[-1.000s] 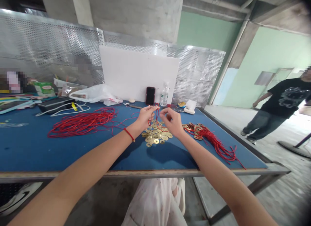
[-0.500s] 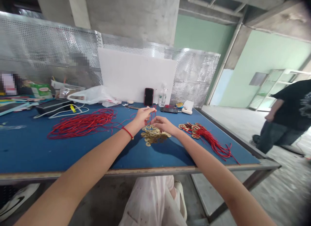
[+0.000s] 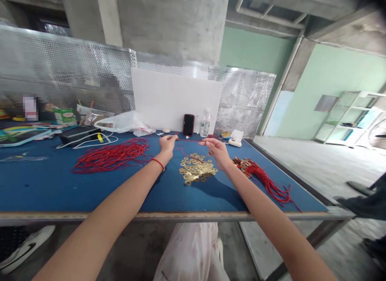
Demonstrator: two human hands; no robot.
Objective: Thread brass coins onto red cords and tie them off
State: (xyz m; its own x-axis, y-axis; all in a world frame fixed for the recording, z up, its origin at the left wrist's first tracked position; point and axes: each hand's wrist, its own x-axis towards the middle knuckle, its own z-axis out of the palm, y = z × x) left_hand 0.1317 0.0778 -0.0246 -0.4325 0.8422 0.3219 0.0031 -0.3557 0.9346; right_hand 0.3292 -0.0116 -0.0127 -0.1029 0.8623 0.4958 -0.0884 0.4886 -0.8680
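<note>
A red cord [image 3: 189,140] runs taut between my two hands above the blue table top. My left hand [image 3: 167,146] pinches it at one end, a red bracelet round the wrist. At the other end my right hand [image 3: 216,150] grips the cord between thumb and fingers. A loose length of cord hangs from the left hand down towards the coins. Below and between the hands lies a pile of brass-coloured coins [image 3: 196,170] with holes in the middle. Left of my left hand spreads a bundle of red cords [image 3: 111,157].
Coins tied with red cords [image 3: 268,182] lie at the right. Behind stand a phone [image 3: 188,124] and a water bottle [image 3: 205,126]. A plastic bag [image 3: 126,122], a black box [image 3: 80,136] and a white cable are at the back left. A person's legs [image 3: 362,200] show at the right.
My hands have moved apart, the left one leftward and the right one rightward, drawing the cord straight between them. The coin pile is now uncovered. The person at the right has mostly left the view.
</note>
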